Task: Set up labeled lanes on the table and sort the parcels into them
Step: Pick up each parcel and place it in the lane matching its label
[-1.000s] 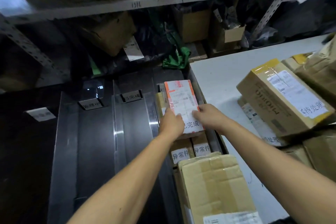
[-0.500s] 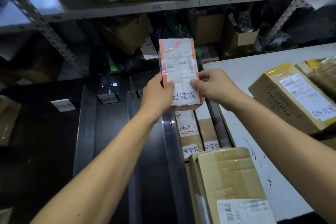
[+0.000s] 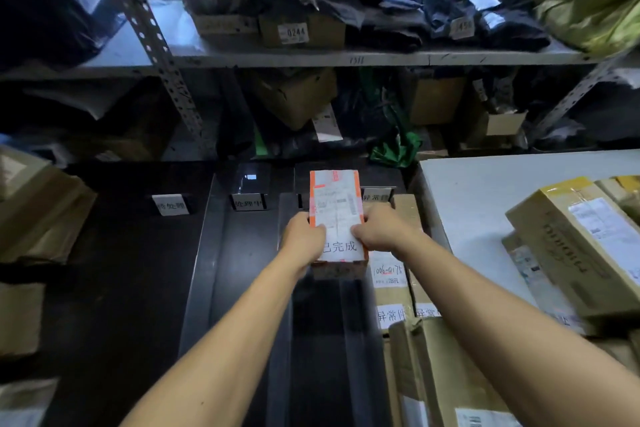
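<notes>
We are looking down a dark table (image 3: 121, 288) split into lanes by raised dividers, with a metal shelf (image 3: 311, 61) of stock behind it and a white table (image 3: 485, 204) to the right carrying a big brown box (image 3: 581, 246). Small white lane labels (image 3: 170, 205) are standing at the far ends of the lanes; the one for the lane under our hands is hidden behind the parcel. In the rightmost lane, brown boxes (image 3: 391, 291) with white stickers are already lying end to end, and a larger carton (image 3: 446, 374) is sitting nearest us. We are holding the orange-edged parcel (image 3: 335, 204) over the lane just left of those boxes, long axis running away from us along the lane, near end marked 已完成. The left hand (image 3: 302, 236) is gripping its left edge, thumb on top; the right hand (image 3: 375, 232) is gripping its right edge the same way, so both are closed on it, about equally near. We cannot tell whether its underside is touching the lane floor. Our judgement: the parcel is already lined up with the lane, so the next move is lowering it straight down and letting go, keeping clear of the boxes just beside it on the right.
</notes>
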`<control>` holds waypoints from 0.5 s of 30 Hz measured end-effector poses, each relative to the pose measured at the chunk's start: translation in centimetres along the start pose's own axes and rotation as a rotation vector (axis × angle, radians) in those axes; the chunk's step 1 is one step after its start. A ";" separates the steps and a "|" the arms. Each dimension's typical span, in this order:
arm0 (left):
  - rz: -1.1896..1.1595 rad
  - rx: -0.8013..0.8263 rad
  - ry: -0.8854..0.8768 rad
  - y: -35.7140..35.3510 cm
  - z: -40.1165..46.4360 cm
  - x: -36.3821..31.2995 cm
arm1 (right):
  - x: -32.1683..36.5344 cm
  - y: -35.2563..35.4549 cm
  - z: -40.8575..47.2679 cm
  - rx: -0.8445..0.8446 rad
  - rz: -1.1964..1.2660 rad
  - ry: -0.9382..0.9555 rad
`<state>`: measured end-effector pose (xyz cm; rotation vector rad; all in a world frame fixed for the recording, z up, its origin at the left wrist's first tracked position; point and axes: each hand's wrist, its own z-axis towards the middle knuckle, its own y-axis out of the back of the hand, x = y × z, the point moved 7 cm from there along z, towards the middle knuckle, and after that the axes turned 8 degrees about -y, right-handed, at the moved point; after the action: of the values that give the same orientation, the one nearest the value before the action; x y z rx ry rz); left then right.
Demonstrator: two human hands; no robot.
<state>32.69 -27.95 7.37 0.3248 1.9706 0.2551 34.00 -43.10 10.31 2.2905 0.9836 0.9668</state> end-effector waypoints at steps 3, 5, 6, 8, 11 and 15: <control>0.117 -0.048 0.022 -0.3 0.1 1.5 | -0.4 -2.2 0.7 0.046 0.041 -0.042; 0.183 -0.062 0.032 -0.6 0.1 1.8 | -0.6 -3.2 1.2 0.079 0.036 -0.067; 0.194 -0.055 0.045 -0.9 0.1 2.0 | -0.6 -3.5 1.4 0.099 0.019 -0.081; 0.209 -0.038 0.078 -1.5 0.2 2.6 | -0.6 -3.9 1.6 0.146 -0.056 -0.114; 0.218 -0.034 0.119 -2.0 0.5 3.3 | -0.5 -4.3 1.7 0.231 -0.177 -0.154; 0.203 -0.052 0.164 -2.2 0.8 4.3 | -0.5 -5.1 2.0 0.350 -0.211 -0.181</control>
<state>31.45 -28.51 2.65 0.4846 2.0897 0.4757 33.05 -40.51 5.59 2.4330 1.3685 0.5224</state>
